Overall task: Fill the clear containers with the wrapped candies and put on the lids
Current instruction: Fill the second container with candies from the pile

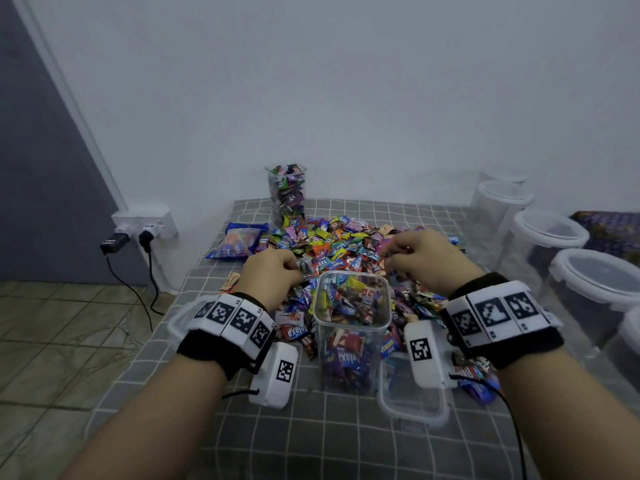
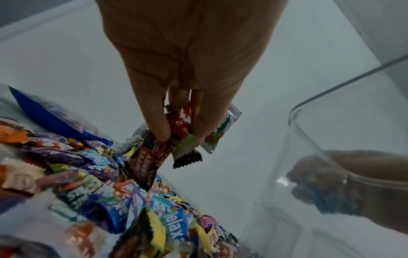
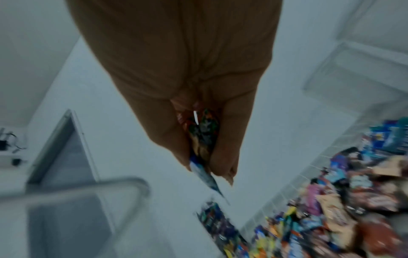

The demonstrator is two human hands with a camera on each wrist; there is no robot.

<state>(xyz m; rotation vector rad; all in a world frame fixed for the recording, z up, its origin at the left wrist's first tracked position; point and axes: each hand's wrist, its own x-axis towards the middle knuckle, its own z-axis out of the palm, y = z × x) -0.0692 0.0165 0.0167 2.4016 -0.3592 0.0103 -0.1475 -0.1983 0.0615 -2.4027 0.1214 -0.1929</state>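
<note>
— Where are we with the near container (image 1: 351, 327)?

— It stands open by the near edge of the checked cloth (image 1: 311, 441), just in front of the candy pile (image 1: 343, 244), and looks nearly full to the rim. Its lid (image 1: 412, 403) lies flat beside it, toward the near right.

— So we top it up?

— We'd judge so. We should bring each handful right over the mouth and let go low, so nothing bounces off the rim, and stop before the heap stands proud, or the lid won't seat.

— And our hands?

— Our left hand (image 1: 273, 271) sits just left of the rim, palm down, fingers curled round several wrapped candies (image 2: 181, 139) that hang from the fingertips. Our right hand (image 1: 420, 259) hovers beyond the right rim over the pile, fingers pinched on a small bunch of wrappers (image 3: 202, 139).

— The far container (image 1: 286, 194)?

— Full, at the cloth's far edge, no lid on it that we can see.
</note>
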